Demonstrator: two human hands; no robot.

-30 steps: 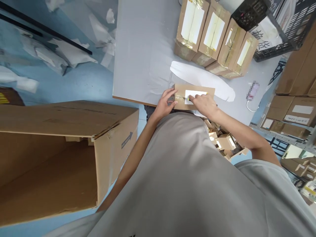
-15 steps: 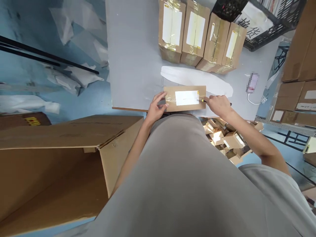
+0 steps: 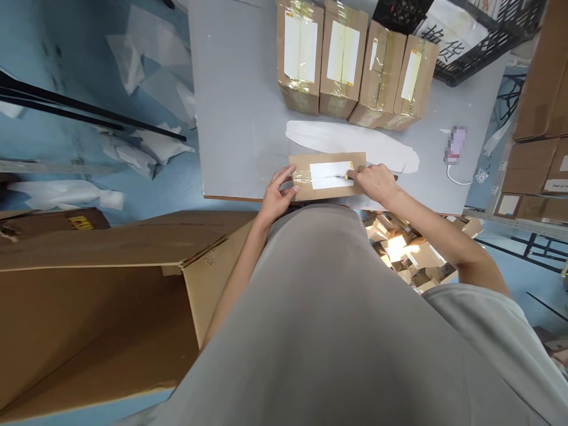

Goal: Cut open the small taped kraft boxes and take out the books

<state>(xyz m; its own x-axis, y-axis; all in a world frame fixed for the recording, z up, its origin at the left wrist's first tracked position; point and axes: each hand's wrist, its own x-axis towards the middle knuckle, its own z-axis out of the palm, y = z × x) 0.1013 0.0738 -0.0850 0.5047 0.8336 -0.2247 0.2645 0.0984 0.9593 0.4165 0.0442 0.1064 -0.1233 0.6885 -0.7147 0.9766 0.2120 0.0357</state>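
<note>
A small taped cardboard box (image 3: 328, 192) with a white label lies at the front edge of the grey table. My left hand (image 3: 278, 195) grips its left end, thumb and fingers apart on the cardboard. In my right hand (image 3: 375, 183) is a utility knife (image 3: 348, 175) with a yellow tip and a dark handle, mostly covered by the fingers. Its tip rests over the label along the box's middle seam. A sheet of white paper (image 3: 350, 139) lies just behind the box.
Several taped boxes (image 3: 299, 56) stand in a row at the back, beside a black plastic crate (image 3: 470, 74). A blurred purple device (image 3: 455, 145) with a white cable lies right. A large open carton (image 3: 102, 331) stands lower left; small cardboard boxes (image 3: 419, 254) are piled below the table.
My right hand and the knife have moved left along the box, from its right end onto the label. My left hand stays at the left end.
</note>
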